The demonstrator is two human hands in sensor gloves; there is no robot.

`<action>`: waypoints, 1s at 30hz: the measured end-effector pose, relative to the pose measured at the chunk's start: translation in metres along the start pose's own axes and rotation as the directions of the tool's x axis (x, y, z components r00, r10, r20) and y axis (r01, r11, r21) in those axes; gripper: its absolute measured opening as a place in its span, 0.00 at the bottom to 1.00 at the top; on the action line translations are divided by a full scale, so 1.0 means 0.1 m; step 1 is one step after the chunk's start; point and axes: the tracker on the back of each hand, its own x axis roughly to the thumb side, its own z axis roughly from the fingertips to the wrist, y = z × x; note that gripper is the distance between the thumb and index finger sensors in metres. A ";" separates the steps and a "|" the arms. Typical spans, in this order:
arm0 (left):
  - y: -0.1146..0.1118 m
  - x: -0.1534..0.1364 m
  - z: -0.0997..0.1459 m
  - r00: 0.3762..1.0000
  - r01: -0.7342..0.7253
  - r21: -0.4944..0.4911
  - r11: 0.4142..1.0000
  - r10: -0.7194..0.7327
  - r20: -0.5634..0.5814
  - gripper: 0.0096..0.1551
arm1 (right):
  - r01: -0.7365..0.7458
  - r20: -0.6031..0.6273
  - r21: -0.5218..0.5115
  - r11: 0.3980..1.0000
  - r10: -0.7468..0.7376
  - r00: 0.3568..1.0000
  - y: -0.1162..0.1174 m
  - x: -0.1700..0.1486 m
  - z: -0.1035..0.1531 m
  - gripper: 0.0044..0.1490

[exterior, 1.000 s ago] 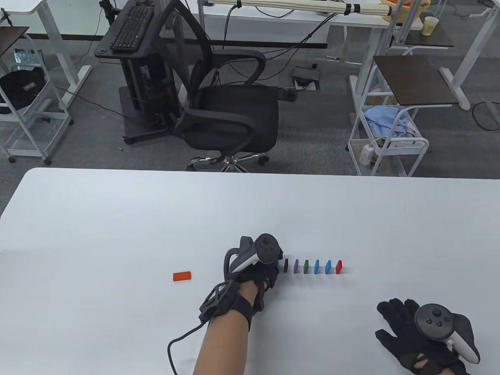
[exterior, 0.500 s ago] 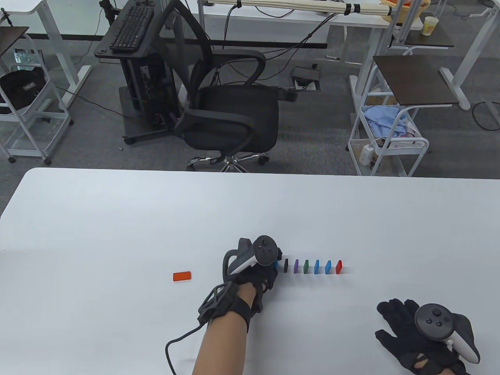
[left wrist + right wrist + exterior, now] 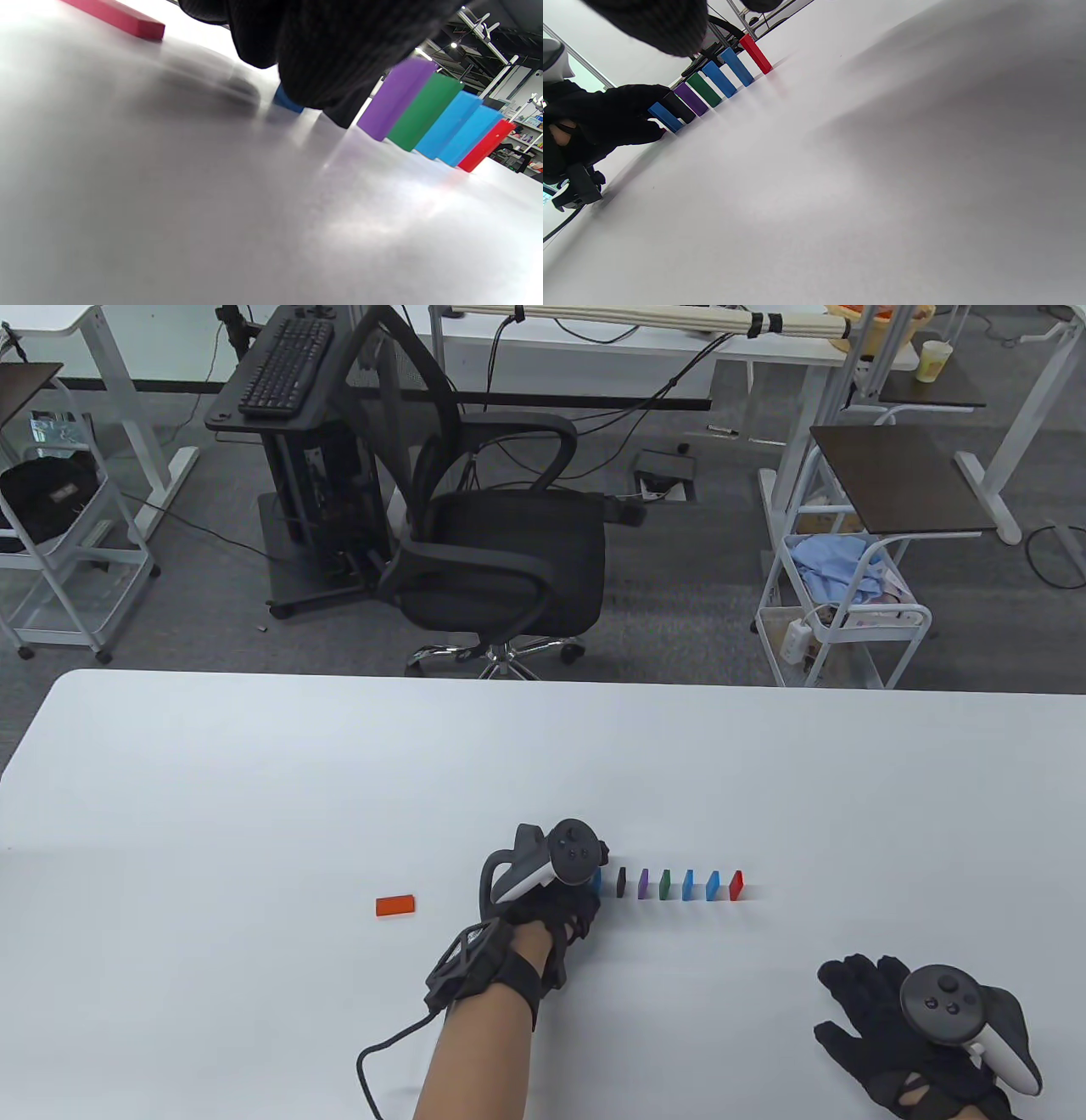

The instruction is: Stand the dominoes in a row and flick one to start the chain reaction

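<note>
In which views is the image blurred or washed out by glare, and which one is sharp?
Table view: sharp, evenly lit. Left wrist view: left hand fills the top, out of focus; glare whitens the table; purple domino soft-edged. Right wrist view: dominoes crisp, near table blurred.

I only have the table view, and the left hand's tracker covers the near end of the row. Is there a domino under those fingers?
Observer: Yes. The right wrist view shows a blue domino upright at the left hand's fingers, next to the black domino.
Operator: Is its base on the table?
Observer: In the left wrist view its lower corner meets the table. The glove hides the rest.
Operator: Are the other dominoes spaced apart?
Observer: The right wrist view shows white gaps between each one from the purple domino to the red domino.
</note>
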 end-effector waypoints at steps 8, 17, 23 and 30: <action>0.29 -0.07 0.14 0.999 0.033 0.035 0.999 -0.033 -0.019 0.41 | -0.001 0.001 0.000 1.000 0.001 1.000 0.01 0.00 0.00 0.44; 0.51 -0.25 0.21 0.986 0.144 0.043 0.989 -0.139 -0.089 0.41 | -0.003 0.002 0.000 1.000 0.003 1.000 0.01 0.00 0.00 0.44; 0.47 -0.31 0.14 0.956 0.260 -0.003 0.966 -0.258 -0.139 0.39 | -0.002 0.000 0.000 1.000 0.002 1.000 0.01 0.00 0.00 0.44; 0.32 -0.31 0.01 0.930 0.327 -0.058 0.943 -0.332 -0.160 0.38 | 0.000 -0.005 -0.004 1.000 0.000 1.000 0.00 -0.01 0.00 0.44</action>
